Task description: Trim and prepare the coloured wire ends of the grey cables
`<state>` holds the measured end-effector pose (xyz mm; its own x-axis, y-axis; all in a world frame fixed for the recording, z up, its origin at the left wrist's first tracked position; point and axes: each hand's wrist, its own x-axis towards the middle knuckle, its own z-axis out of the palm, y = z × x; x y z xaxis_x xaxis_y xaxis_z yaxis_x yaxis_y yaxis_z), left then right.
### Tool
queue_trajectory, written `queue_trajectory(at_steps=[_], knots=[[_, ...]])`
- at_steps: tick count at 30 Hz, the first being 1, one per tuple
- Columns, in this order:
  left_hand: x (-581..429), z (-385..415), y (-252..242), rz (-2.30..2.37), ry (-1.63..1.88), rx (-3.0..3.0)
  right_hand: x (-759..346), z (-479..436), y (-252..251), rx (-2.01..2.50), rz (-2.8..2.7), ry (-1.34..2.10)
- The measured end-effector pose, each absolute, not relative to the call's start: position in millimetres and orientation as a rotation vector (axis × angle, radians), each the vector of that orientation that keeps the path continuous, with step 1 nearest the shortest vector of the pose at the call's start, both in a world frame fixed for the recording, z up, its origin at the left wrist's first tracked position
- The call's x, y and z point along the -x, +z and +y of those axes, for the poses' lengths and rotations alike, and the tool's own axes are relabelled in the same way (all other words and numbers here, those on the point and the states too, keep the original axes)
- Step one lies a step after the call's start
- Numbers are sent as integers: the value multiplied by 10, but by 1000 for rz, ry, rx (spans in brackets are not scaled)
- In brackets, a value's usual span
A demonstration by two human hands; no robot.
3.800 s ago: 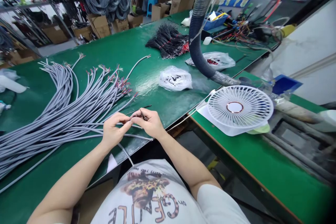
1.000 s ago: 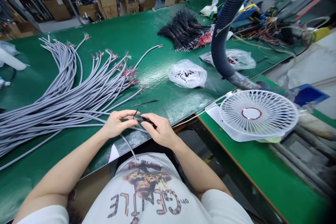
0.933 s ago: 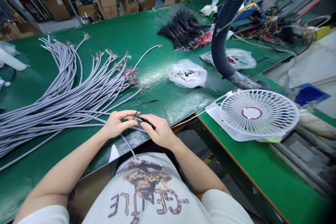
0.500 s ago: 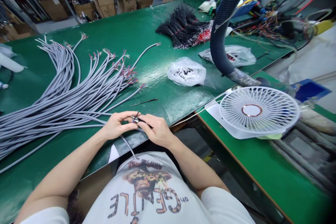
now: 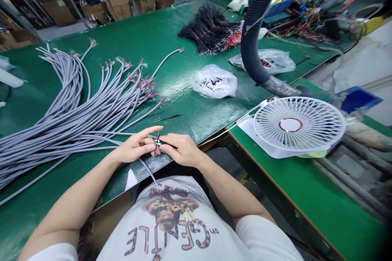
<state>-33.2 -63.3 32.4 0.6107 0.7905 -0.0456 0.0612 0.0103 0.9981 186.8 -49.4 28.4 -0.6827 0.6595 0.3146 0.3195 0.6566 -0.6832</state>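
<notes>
Just below frame centre, I watch the left hand [image 5: 136, 145] pinching thin coloured wires [image 5: 157, 149], likely steadying them for the small tool [image 5: 168, 145] the right hand [image 5: 184, 151] grips; grey cables [image 5: 92, 119] fan across the frame's left.

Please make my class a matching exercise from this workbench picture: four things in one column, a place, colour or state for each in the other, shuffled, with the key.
1. right hand
2. grey cables
3. fan
4. black wires

A. white, with a round grille
B. gathered with red bands
C. gripping a small tool
D. running in from the picture's left edge

Pairs: 1-C, 2-D, 3-A, 4-B
</notes>
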Motion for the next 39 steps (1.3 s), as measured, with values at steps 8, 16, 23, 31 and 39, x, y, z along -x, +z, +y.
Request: queue_trajectory(at_steps=[8, 16, 23, 31, 39], knots=[[407, -502, 738, 1006, 638, -1981, -1844, -564, 176, 781, -2313, 720], [219, -547, 611, 1077, 659, -1842, -1921, -590, 203, 736, -2396, 718], [178, -562, 551, 1048, 617, -1810, -1983, -586, 179, 700, -2434, 760], [159, -544, 443, 1049, 608, -1747, -2018, -582, 107, 723, -2377, 902], [123, -536, 344, 1093, 842, -1322, -2087, -497, 102, 767, -2204, 1090]])
